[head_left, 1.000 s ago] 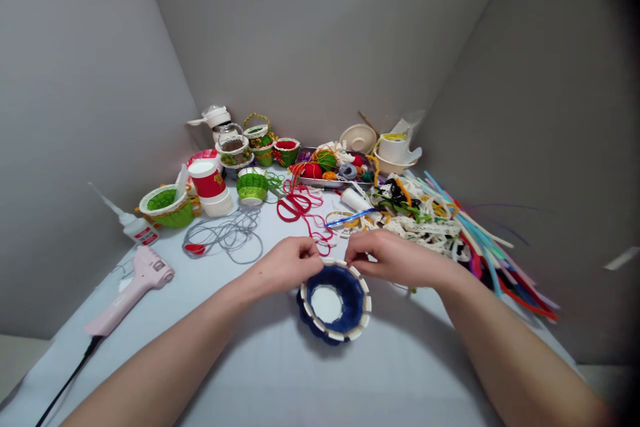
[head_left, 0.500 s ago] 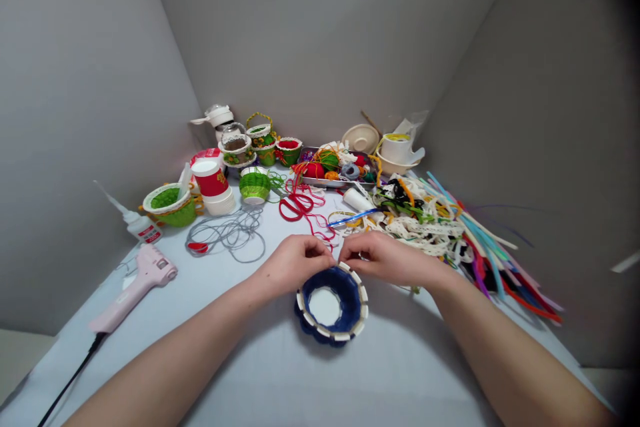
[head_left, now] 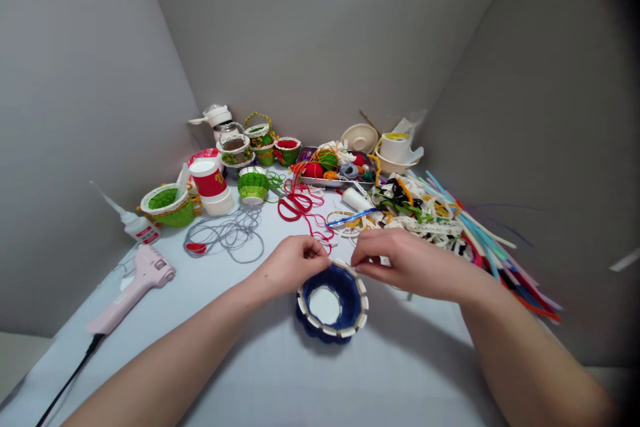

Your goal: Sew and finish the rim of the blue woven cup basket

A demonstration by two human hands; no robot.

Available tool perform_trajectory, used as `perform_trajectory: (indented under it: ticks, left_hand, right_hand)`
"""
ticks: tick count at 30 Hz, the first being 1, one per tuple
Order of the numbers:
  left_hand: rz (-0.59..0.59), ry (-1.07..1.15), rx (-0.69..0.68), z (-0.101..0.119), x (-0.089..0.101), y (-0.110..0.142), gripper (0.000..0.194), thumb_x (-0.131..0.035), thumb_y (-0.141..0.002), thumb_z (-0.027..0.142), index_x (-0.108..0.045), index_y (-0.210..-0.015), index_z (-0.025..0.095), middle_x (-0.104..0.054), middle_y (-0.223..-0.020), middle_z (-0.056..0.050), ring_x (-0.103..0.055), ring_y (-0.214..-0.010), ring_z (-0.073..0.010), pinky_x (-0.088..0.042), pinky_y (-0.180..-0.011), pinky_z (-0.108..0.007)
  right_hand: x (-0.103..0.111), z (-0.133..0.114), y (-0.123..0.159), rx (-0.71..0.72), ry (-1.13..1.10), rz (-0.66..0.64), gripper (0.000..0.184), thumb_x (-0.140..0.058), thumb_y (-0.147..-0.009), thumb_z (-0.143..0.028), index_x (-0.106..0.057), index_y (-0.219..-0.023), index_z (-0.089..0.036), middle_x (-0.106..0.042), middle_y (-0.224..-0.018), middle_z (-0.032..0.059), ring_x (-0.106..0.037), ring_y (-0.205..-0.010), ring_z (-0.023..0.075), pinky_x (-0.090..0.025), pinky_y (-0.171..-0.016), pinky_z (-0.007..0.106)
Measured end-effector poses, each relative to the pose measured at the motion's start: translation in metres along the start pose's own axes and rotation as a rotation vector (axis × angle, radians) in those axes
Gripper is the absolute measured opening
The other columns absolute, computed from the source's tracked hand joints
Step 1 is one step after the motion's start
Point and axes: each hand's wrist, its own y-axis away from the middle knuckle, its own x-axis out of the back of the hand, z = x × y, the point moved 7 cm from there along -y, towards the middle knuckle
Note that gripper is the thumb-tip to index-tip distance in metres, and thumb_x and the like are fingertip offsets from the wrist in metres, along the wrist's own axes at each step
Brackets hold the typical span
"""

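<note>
1. The near part of the white tabletop (head_left: 380, 373) is bare around the forearms, and a black power cord (head_left: 75, 367) runs off its near left corner.
2. A blue woven basket (head_left: 330, 303) with a segmented white rim sits upright on the tabletop, centred between the forearms.
3. The left hand (head_left: 293, 265) is curled, its fingertips (head_left: 320, 252) at the far left of the rim; I cannot tell whether they are gripping it.
4. The right hand (head_left: 403, 261) is closed in a pinch on the far rim, its fingertips (head_left: 357, 265) pressing there.
5. To the left lie a pink hot glue gun (head_left: 135, 290), a glue bottle (head_left: 140, 228) and a loose tangle of grey cord (head_left: 225, 233).
6. Just past the hands are red-handled scissors (head_left: 295, 208) tangled in red thread (head_left: 320, 230), a white spool (head_left: 356, 199) and a blue crochet hook (head_left: 350, 217).
7. To the right, cream lace trim (head_left: 430, 227) lies heaped beside a fan of coloured plastic strips (head_left: 490, 247).
8. Farther back stand a green woven basket (head_left: 167, 208), stacked paper cups (head_left: 207, 180), a small green basket (head_left: 253, 187) and a metal tray of yarn (head_left: 330, 167).
</note>
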Motion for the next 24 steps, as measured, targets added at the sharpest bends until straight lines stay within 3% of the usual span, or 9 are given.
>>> perform_trajectory:
  ticks: [7, 24]
  left_hand:
    - [0.008, 0.002, -0.006, 0.000, 0.000, -0.001, 0.019, -0.058, -0.066, 0.032, -0.061, -0.074, 0.014, -0.058, -0.067, 0.001, -0.050, -0.061, -0.0114, -0.038, -0.057, -0.022]
    - [-0.009, -0.010, 0.012, -0.003, 0.003, 0.000, 0.018, -0.056, -0.066, 0.032, -0.058, -0.072, 0.015, -0.056, -0.064, 0.001, -0.047, -0.056, -0.0099, -0.034, -0.049, -0.020]
  right_hand:
    - [-0.004, -0.011, 0.003, 0.020, 0.070, -0.015, 0.016, -0.052, -0.087, -0.018, -0.068, -0.085, -0.019, -0.062, -0.083, 0.0043, -0.055, -0.075, 0.0137, -0.039, -0.068, 0.024]
    - [-0.006, 0.003, 0.001, 0.012, -0.006, -0.102, 0.017, -0.051, -0.085, -0.015, -0.068, -0.085, -0.018, -0.065, -0.081, 0.0031, -0.058, -0.075, 0.0132, -0.041, -0.070, 0.023]
